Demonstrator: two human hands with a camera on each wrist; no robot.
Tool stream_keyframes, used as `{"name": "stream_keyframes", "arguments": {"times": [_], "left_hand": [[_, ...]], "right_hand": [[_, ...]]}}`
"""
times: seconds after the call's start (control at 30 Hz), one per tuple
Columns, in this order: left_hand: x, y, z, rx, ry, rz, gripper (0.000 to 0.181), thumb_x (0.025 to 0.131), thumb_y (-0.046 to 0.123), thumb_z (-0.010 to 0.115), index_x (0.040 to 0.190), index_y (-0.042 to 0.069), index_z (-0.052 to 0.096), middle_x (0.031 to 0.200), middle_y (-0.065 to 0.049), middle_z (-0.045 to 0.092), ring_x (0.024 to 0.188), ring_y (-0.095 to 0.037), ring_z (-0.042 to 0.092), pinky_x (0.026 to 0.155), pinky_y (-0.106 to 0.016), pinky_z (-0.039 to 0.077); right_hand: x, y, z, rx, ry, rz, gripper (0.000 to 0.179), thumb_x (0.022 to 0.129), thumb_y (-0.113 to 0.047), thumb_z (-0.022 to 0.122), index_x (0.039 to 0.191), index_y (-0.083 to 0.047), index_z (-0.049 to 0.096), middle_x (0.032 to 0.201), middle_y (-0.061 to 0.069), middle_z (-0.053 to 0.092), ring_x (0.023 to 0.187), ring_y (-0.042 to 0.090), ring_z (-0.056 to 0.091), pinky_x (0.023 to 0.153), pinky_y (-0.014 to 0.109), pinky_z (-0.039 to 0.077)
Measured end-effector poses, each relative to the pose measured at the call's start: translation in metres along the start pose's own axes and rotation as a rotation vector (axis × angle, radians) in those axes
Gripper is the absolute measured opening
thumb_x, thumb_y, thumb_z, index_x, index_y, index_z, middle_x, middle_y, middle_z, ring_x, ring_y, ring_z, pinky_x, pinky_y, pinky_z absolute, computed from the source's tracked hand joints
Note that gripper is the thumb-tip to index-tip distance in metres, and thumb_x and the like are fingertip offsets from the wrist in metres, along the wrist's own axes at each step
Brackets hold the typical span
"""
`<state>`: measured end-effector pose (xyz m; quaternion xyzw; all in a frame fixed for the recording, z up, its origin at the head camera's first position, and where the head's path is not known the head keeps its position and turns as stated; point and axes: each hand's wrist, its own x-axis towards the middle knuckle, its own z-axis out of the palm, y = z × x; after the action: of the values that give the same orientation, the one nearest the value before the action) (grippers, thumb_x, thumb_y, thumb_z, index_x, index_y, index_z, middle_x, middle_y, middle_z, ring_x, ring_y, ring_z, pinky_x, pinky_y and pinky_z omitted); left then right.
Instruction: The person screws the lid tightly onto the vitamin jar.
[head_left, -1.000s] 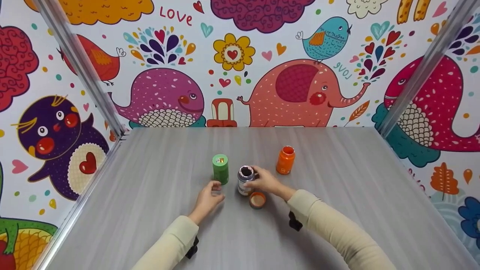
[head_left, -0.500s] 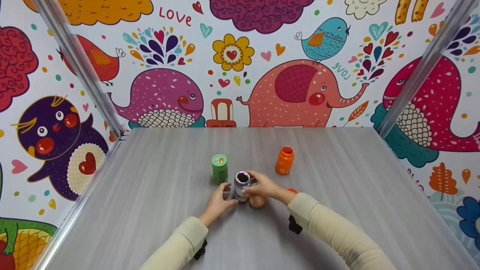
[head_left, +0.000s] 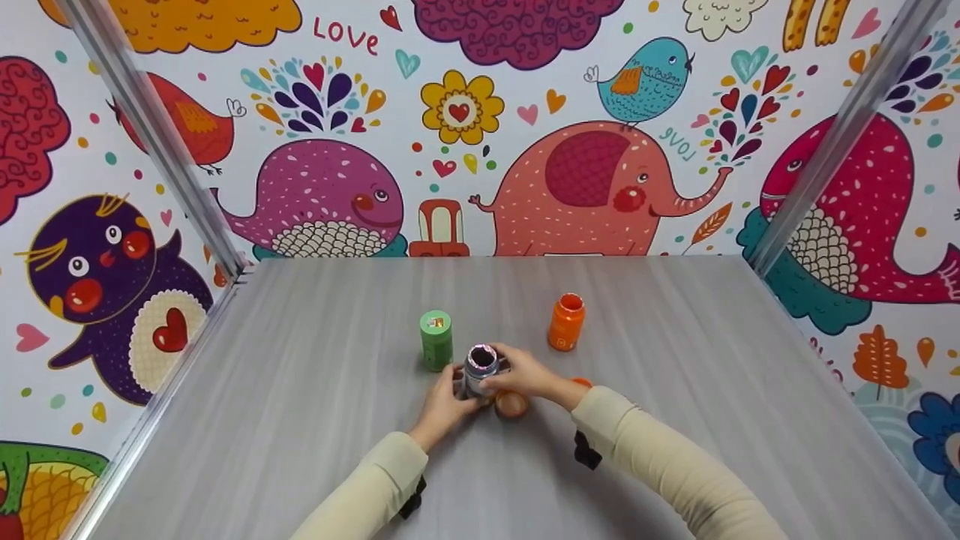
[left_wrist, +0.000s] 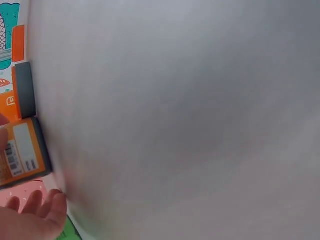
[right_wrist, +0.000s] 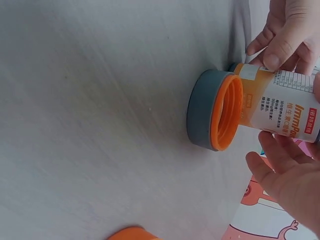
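Observation:
Both hands hold an open supplement bottle (head_left: 478, 381), upright with its dark mouth facing up. My left hand (head_left: 441, 409) curves round its left side, the thumb low near the base in the right wrist view. My right hand (head_left: 527, 373) grips it from the right. White and orange label print shows on the bottle (right_wrist: 280, 102) in the right wrist view. Just in front lies a grey screw lid (right_wrist: 202, 110) with an orange threaded inside. A second, orange lid (head_left: 581, 382) is partly hidden by the right wrist.
A green cylindrical container (head_left: 436, 345) stands upright just behind the left hand. Further back to the right is an open orange bottle (head_left: 566, 324). The grey table (head_left: 322, 337) meets printed walls with metal corner posts.
The bottle has come slightly left and towards the body in my right hand. My left hand has moved right, away from the green container, and now holds the bottle too.

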<state>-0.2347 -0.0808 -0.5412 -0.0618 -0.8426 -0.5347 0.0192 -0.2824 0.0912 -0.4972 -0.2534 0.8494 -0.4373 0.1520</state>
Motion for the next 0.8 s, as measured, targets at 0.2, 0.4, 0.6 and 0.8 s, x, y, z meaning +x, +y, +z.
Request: {"name": "stream_keyframes", "arguments": {"times": [0.2, 0.4, 0.6, 0.8], "left_hand": [[-0.002, 0.002, -0.004, 0.014, -0.029, -0.038, 0.066, 0.072, 0.009, 0.075, 0.126, -0.004, 0.04, 0.123, -0.027, 0.049, 0.113, -0.039, 0.049, 0.095, -0.048, 0.04], [-0.002, 0.0, -0.007, 0.023, -0.043, -0.075, 0.067, 0.072, 0.005, 0.074, 0.128, -0.004, 0.039, 0.124, -0.027, 0.048, 0.112, -0.039, 0.05, 0.094, -0.047, 0.041], [0.001, -0.004, -0.007, 0.027, -0.048, -0.071, 0.068, 0.071, 0.005, 0.076, 0.128, -0.006, 0.039, 0.122, -0.027, 0.049, 0.111, -0.039, 0.051, 0.094, -0.045, 0.042], [0.004, -0.001, -0.003, 0.011, -0.039, -0.06, 0.073, 0.07, 0.011, 0.078, 0.129, -0.005, 0.038, 0.125, -0.027, 0.047, 0.115, -0.04, 0.048, 0.097, -0.046, 0.04]], "right_hand": [[-0.001, -0.002, -0.011, 0.005, -0.03, -0.005, 0.074, 0.078, -0.022, 0.072, 0.136, 0.001, 0.033, 0.13, 0.02, 0.048, 0.116, 0.035, 0.047, 0.099, 0.05, 0.036], [-0.014, 0.006, -0.028, -0.002, -0.011, -0.028, 0.073, 0.079, -0.022, 0.072, 0.136, 0.004, 0.034, 0.132, 0.027, 0.044, 0.117, 0.042, 0.045, 0.097, 0.054, 0.035], [-0.038, 0.021, -0.03, 0.007, 0.054, 0.008, 0.069, 0.078, -0.014, 0.072, 0.132, 0.009, 0.036, 0.128, 0.031, 0.044, 0.113, 0.045, 0.046, 0.095, 0.055, 0.037], [-0.06, 0.03, -0.01, -0.088, 0.096, -0.002, 0.066, 0.076, -0.01, 0.073, 0.126, 0.015, 0.039, 0.122, 0.033, 0.047, 0.106, 0.044, 0.051, 0.089, 0.053, 0.042]]}}
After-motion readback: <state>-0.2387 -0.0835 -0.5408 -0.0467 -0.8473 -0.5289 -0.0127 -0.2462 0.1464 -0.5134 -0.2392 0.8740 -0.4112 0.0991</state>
